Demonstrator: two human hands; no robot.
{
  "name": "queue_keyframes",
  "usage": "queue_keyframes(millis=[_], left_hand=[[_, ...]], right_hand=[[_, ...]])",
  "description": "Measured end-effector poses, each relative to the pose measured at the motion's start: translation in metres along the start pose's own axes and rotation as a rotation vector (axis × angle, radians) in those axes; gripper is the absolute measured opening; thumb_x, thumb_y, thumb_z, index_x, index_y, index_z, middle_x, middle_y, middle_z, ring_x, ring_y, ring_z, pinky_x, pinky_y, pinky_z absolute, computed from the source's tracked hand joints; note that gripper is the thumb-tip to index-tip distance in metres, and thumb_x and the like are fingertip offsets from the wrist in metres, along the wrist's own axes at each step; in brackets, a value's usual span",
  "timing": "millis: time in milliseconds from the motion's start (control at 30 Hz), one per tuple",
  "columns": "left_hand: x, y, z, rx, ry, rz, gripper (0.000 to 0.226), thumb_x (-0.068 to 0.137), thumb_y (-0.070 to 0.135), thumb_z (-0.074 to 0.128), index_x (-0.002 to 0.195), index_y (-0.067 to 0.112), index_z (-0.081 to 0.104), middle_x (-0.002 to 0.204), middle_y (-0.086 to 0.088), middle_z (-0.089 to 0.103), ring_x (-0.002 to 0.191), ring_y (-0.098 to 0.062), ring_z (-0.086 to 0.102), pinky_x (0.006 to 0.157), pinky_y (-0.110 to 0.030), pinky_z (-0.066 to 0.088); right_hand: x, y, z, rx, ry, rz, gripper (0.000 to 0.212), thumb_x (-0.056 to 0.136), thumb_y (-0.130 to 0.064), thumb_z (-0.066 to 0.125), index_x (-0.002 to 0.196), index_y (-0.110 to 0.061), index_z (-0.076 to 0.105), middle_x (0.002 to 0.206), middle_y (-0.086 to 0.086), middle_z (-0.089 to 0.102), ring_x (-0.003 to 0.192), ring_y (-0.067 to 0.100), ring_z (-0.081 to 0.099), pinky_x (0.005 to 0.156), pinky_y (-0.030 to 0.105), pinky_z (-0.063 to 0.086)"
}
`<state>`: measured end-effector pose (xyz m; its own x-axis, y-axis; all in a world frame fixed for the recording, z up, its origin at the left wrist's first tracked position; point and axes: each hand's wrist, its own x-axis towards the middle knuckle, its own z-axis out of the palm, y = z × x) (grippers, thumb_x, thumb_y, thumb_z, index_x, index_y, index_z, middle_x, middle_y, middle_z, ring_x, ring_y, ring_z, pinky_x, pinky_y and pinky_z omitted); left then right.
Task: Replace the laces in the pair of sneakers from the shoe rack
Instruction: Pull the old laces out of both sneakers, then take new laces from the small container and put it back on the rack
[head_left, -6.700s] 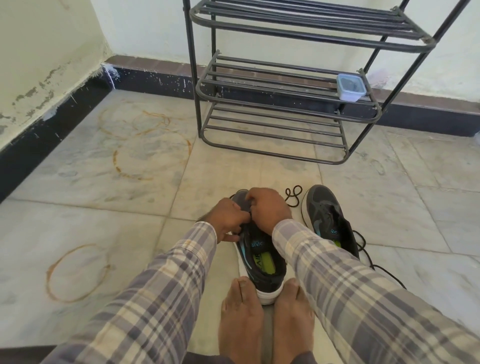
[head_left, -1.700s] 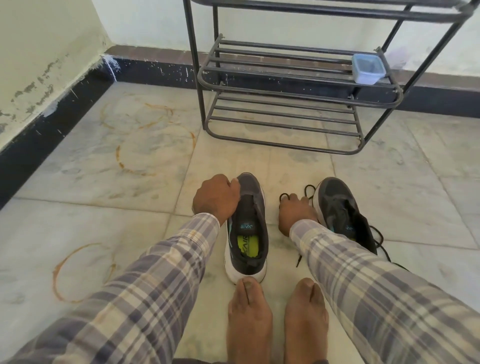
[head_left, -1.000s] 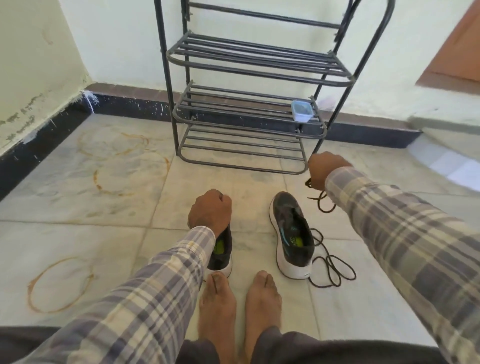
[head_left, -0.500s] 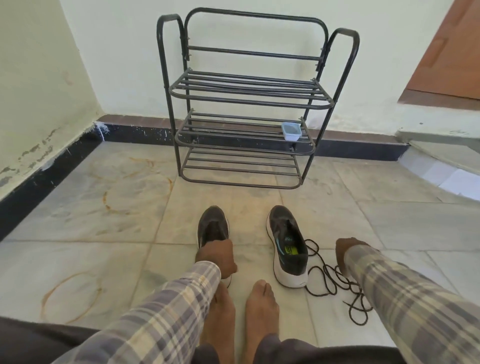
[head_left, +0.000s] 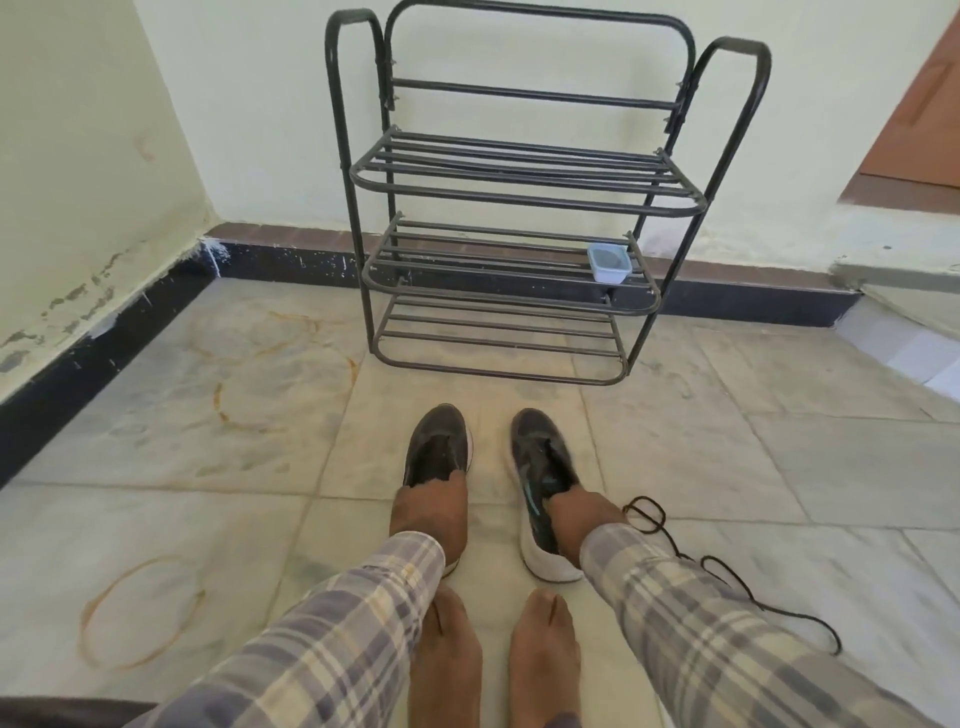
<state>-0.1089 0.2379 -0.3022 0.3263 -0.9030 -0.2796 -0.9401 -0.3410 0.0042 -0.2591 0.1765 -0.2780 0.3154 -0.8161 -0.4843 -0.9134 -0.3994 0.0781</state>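
The two dark sneakers sit side by side on the floor, in the middle of the view and a little toward 6 o'clock. Their toes point to 12 o'clock. The left sneaker (head_left: 440, 452) and the right sneaker (head_left: 537, 462) both look open on top, with no lace across the tongue. The right one has a white sole and a bit of blue on its side.

The left hand (head_left: 428, 514) is on the back part of the left sneaker. Its fingers go down into the shoe's opening and seem to hold the rim. The right hand (head_left: 579, 519) does the same on the right sneaker. The fingertips are hidden inside the shoes.

A black lace (head_left: 727, 577) lies loose on the floor at 4 o'clock from the right sneaker, just beside the right sleeve.

I think the old laces are out, and the shoes are now being held ready. The next move needs fresh laces, and I see none here. Then one end must go through the lowest holes near the toe, which takes a careful pinch.

Two bare feet (head_left: 493, 654) are at 6 o'clock, close to the shoe heels. The shoe rack (head_left: 511, 179) stands at 12 o'clock against the wall, well apart from the shoes. A small plastic tub (head_left: 609, 263) sits on its middle shelf, at the right end.
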Motion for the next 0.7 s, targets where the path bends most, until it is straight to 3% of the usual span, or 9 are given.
queue_keyframes(millis=[367,533,700], left_hand=[[0.002,-0.032,-0.008,-0.005,-0.038,-0.009,0.037,0.096,0.016,0.049,0.132,0.015,0.041,0.126,-0.010,0.063,0.115,-0.031,0.062,0.097,-0.040,0.045],[-0.005,-0.031,-0.019,-0.065,-0.041,0.002,0.035,0.097,0.022,0.052,0.130,0.020,0.042,0.123,-0.006,0.064,0.112,-0.027,0.062,0.100,-0.042,0.045],[-0.003,-0.022,-0.067,-0.070,0.054,0.012,0.031,0.096,0.032,0.054,0.125,0.022,0.048,0.117,-0.002,0.064,0.107,-0.024,0.061,0.095,-0.038,0.045]], right_hand=[[0.029,-0.075,0.004,0.058,0.029,-0.192,0.038,0.095,-0.020,0.060,0.131,-0.008,0.057,0.132,0.017,0.054,0.120,0.035,0.057,0.097,0.040,0.049],[0.020,-0.068,-0.013,0.133,0.040,-0.195,0.054,0.084,-0.039,0.073,0.130,-0.017,0.053,0.127,0.009,0.060,0.113,0.030,0.060,0.094,0.039,0.052],[0.007,-0.023,-0.061,0.195,0.215,-0.104,0.053,0.090,-0.053,0.062,0.132,-0.021,0.049,0.129,0.005,0.059,0.114,0.027,0.059,0.092,0.039,0.051]])
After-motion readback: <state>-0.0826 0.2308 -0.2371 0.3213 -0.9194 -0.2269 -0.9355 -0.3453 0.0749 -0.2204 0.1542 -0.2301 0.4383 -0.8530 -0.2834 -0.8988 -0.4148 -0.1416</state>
